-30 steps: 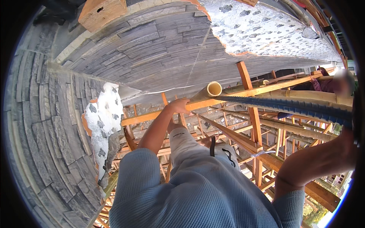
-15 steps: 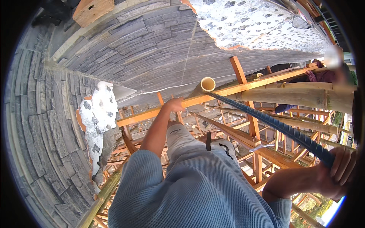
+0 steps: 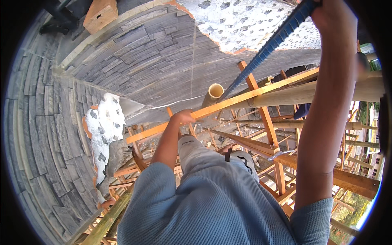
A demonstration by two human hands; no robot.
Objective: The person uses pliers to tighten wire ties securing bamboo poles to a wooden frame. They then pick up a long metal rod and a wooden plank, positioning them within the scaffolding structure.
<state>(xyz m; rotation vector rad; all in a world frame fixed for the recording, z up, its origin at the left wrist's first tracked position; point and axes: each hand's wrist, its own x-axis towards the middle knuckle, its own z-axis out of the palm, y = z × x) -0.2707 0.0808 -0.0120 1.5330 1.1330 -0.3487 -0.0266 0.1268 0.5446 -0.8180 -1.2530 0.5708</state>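
My right hand [image 3: 332, 16] is raised at the upper right, its fingers closed around the upper end of a blue ribbed steel bar [image 3: 272, 45]. The bar slants down to the left, its lower part passing close beside the open end of an upright bamboo pole [image 3: 215, 90] and behind a wooden rail [image 3: 241, 99]. My left hand [image 3: 184, 117] is wrapped over that rail, left of the bamboo pole. Some of its fingers are hidden by the rail.
Grey stone cladding [image 3: 130, 53] covers the walls ahead and left, with a broken white patch [image 3: 241, 24] above. Timber scaffolding [image 3: 273, 151] and a thick horizontal bamboo pole [image 3: 286, 98] lie around and below me. Another person is partly hidden behind my right arm.
My right hand has swung from the lower right up to the upper right, tilting the steel bar steeply upward. My left hand stays on the rail.
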